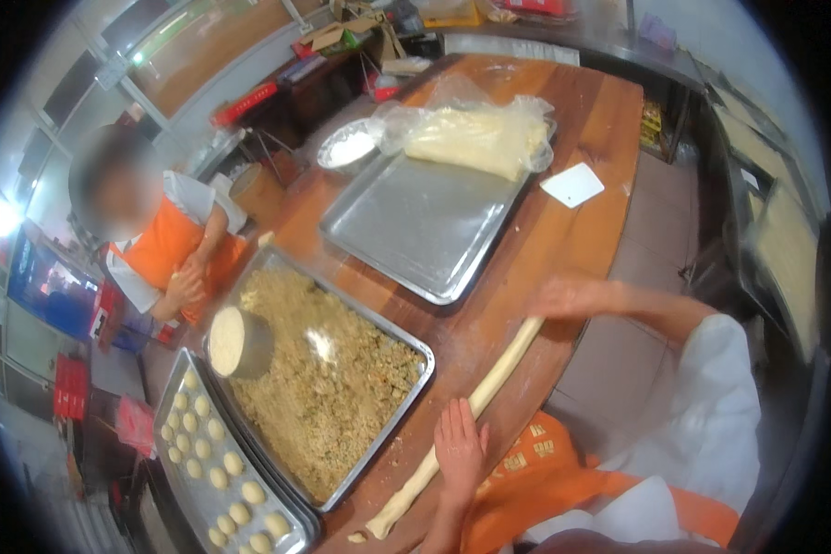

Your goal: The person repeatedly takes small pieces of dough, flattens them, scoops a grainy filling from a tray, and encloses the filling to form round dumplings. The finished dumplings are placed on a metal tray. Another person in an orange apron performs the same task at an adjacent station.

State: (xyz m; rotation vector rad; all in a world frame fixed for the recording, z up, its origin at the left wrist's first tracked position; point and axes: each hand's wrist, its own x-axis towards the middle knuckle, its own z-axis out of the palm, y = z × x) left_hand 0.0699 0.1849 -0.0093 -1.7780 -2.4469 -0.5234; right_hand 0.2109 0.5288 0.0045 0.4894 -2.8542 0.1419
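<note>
A long rope of pale dough (pixel 502 370) lies along the near edge of the wooden table (pixel 582 228). My left hand (pixel 459 443) rests flat over its lower part, palm down, with the thumb apart from the fingers. At the far end of the rope is my right hand (pixel 571 298), blurred, so its fingers cannot be made out. A small dough scrap (pixel 357 537) sits beside the rope's lower tip. Beyond my left hand stands a metal tray (pixel 381 450) of crumbly brown filling (pixel 318 395).
A metal container (pixel 256 346) of pale crumbs stands in the filling. Dough balls (pixel 253 492) sit on another tray (pixel 287 509). Further off are a bare metal tray (pixel 415 228), bagged dough (pixel 467 138), a white scraper (pixel 573 185) and a bowl of white powder (pixel 350 147). Across the table stands a person (pixel 173 242).
</note>
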